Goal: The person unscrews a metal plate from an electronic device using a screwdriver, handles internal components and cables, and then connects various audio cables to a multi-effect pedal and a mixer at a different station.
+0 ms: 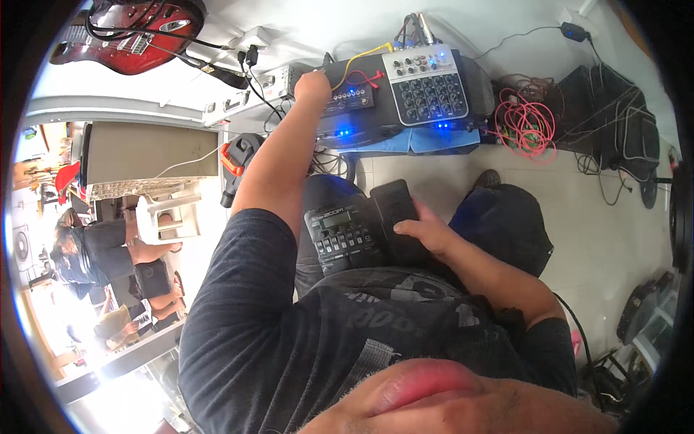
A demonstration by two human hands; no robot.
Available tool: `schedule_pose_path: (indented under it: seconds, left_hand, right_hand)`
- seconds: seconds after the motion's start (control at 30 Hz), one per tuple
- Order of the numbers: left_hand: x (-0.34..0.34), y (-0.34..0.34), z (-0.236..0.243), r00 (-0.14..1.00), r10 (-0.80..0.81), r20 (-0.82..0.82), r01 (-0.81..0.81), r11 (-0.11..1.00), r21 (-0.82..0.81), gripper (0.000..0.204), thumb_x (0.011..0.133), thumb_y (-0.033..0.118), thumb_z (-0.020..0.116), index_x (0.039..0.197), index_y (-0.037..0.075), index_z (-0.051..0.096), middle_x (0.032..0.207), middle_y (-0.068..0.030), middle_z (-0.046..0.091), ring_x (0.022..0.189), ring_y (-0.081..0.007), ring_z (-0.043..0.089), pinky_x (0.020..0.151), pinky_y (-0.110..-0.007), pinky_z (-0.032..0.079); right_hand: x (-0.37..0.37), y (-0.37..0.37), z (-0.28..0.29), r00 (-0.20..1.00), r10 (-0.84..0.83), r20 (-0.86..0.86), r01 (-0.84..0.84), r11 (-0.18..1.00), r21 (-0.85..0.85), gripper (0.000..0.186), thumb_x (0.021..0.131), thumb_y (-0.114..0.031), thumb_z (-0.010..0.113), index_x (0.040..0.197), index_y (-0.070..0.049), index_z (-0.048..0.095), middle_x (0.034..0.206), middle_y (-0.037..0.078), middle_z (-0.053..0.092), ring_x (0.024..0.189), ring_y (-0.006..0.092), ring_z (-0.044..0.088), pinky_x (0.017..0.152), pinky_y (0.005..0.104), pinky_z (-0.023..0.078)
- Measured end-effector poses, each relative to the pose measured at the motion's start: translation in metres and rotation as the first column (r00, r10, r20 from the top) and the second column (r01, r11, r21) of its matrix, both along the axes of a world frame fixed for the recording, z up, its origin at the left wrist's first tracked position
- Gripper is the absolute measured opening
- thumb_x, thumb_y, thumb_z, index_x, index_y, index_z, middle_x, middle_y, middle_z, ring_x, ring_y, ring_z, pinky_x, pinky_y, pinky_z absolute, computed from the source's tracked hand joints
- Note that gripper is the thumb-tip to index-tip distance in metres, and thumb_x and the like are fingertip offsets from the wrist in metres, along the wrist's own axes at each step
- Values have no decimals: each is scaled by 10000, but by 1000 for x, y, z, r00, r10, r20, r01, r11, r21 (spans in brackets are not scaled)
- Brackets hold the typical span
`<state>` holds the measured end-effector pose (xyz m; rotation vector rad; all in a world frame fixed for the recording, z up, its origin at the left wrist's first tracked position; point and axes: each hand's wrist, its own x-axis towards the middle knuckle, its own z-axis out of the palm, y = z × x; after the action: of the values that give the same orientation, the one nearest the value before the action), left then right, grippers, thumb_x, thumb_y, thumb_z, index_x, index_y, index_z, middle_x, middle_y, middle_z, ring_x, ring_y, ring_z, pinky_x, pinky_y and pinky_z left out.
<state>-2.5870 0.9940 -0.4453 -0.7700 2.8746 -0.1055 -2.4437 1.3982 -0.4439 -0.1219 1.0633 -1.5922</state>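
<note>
On our side of the mixer [428, 87], our right hand [428, 231] clasps the effects pedal [360, 233], long axis crosswise; nearer the mixer, leftward, our left hand's [313, 87] grip we cannot tell.

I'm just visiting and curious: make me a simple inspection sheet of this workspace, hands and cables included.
Surface: black tabletop carrying a grey mixer and a small black box with blue lights.
Things in use: black effects unit with a foot pedal, on the person's lap.
Clutter: black-and-orange object left of the table; dark bag at far right.
Hands: left hand reaches to the table's left end, its fingertips unclear; right hand holds the pedal, thumb on top.
Cables: yellow cable by the mixer; tangled pink cable right of the table.
Surroundings: red electric guitar upper left; people and a white plastic seat at left.
</note>
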Motion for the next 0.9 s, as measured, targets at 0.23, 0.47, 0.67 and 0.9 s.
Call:
schedule_pose_path:
  seconds: [0.23, 0.47, 0.67, 0.9]
  left_hand:
    - [13, 14, -9, 998, -24, -55, 20, 998, -67, 261, 974, 161, 520, 1082, 43, 726, 1108, -202, 749, 1041, -365, 734, 867, -471, 597]
    - [12, 14, -12, 999, -35, -27, 33, 997, -65, 291, 1033, 173, 425, 1200, 68, 639, 1096, -216, 744, 1032, -397, 731, 851, -529, 580]
    - [14, 12, -11, 996, -86, -24, 84, 994, -76, 259, 1043, 185, 425, 1186, 81, 614, 1077, -214, 745, 1017, -402, 734, 827, -529, 585]
    - [18, 14, 5, 990, -128, 53, 131, 989, -62, 306, 1040, 145, 415, 1303, 81, 558, 1081, -247, 735, 1037, -413, 724, 849, -528, 583]
  right_hand:
    - [-1, 2, 6, 1000, -8, -5, 8, 1000, -26, 704, 831, -97, 710, 1471, -7, 429, 1270, 121, 616, 1156, 229, 605, 1040, 387, 479]
    - [-1, -1, 10, 1000, -11, 18, 12, 998, -61, 690, 825, -103, 705, 1460, -7, 452, 1278, 112, 618, 1168, 230, 600, 1051, 384, 470]
    - [-1, -3, 11, 1000, -8, -25, 7, 999, -42, 676, 829, -112, 707, 1453, -6, 470, 1273, 114, 623, 1167, 226, 601, 1051, 385, 471]
    - [0, -5, 6, 1000, -3, -10, 3, 1000, -31, 701, 831, -118, 712, 1469, -4, 444, 1278, 113, 618, 1170, 232, 601, 1045, 386, 478]
